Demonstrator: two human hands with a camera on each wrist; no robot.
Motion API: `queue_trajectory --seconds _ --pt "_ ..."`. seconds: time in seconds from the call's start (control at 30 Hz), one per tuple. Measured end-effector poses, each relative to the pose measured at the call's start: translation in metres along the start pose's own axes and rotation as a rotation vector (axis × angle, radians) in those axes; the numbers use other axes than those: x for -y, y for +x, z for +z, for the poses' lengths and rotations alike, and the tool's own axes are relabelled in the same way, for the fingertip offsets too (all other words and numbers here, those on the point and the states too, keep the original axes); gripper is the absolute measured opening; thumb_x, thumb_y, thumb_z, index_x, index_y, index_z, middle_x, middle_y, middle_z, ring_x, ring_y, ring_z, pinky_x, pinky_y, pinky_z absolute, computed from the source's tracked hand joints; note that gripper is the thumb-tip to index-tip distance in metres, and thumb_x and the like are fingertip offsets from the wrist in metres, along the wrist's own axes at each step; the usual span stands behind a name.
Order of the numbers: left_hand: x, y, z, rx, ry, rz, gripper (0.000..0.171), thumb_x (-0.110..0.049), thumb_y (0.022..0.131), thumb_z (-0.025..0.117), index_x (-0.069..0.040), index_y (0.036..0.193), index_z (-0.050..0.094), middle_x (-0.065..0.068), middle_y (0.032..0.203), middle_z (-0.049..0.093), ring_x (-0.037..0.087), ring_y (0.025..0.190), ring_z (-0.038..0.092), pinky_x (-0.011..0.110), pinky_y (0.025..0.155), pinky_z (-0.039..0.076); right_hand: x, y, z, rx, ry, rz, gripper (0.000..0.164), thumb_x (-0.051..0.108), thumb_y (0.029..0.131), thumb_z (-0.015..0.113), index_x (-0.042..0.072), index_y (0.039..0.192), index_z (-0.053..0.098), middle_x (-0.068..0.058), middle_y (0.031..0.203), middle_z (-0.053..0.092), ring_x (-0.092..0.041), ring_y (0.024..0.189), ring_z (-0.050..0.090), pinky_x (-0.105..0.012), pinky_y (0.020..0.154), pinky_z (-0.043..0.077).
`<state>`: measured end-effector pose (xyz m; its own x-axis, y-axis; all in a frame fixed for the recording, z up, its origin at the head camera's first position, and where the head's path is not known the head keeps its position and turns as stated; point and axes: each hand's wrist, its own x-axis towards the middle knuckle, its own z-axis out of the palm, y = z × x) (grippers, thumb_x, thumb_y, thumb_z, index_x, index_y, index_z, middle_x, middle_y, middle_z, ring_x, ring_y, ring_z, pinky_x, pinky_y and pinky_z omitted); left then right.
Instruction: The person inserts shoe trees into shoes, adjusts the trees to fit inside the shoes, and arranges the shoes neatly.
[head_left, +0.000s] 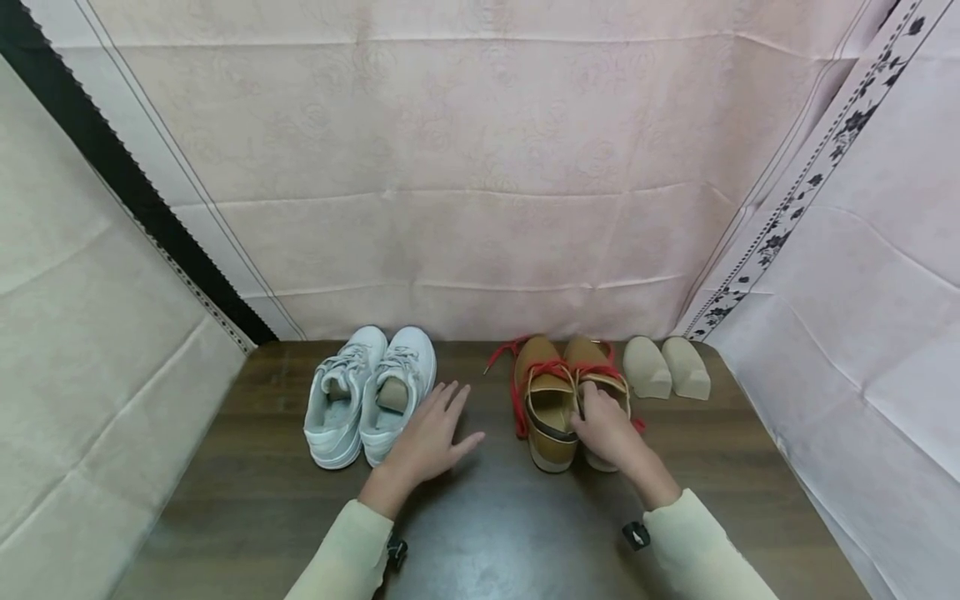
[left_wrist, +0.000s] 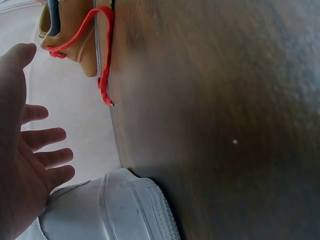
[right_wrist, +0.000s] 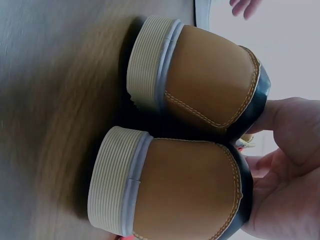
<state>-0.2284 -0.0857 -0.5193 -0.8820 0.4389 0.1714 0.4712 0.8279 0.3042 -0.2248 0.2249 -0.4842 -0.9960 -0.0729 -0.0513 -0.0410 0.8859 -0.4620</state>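
Grips the brown shoes (head_left: 551, 452) with right hand (head_left: 611, 429), curled over the adjoining collars: reaches thumb to the left one, fingers down into the right one; cannot tell how the tips meet, hidden inside. Stand upright side by side on the table (head_left: 487, 533), just under and left of that hand, heels toward the wrist. Spill red laces (head_left: 551, 367) over the toes and onto the table, beyond and around right hand. Holds left hand (head_left: 429, 433) over the table, grasping nothing, thumb and fingers spread well apart. Sit just beside it, to its left: white shoes (head_left: 335, 429), paired, toes pointing away; cannot tell about contact. Lie just beyond and right of right hand: two beige forms (head_left: 647, 368), near the brown shoes. Hangs behind everything, beyond both hands: pale cloth (head_left: 480, 167).
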Motion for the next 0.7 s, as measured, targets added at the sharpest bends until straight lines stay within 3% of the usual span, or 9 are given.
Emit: queue_trajectory --seconds 0.27,0.7 --pt "-0.004 -0.002 -0.003 -0.003 -0.029 -0.011 0.081 -0.057 0.099 0.060 -0.009 0.159 0.038 0.017 0.162 0.041 0.040 0.151 0.035 0.052 0.123 0.031 0.014 -0.011 0.010 0.003 0.018 -0.008 0.050 0.018 0.097 0.063 -0.008 0.136 0.047 -0.023 0.108 0.062 -0.030 0.085 0.061 -0.048 0.073 0.052" --pt "-0.004 -0.004 -0.011 -0.020 -0.113 -0.067 0.078 -0.057 0.100 0.059 -0.012 0.159 0.038 0.015 0.161 0.041 0.035 0.151 0.036 0.052 0.122 0.033 0.043 -0.024 0.024 0.021 0.046 -0.013 0.056 0.019 0.098 0.065 -0.008 0.142 0.044 -0.026 0.118 0.060 -0.035 0.097 0.065 -0.051 0.080 0.055"
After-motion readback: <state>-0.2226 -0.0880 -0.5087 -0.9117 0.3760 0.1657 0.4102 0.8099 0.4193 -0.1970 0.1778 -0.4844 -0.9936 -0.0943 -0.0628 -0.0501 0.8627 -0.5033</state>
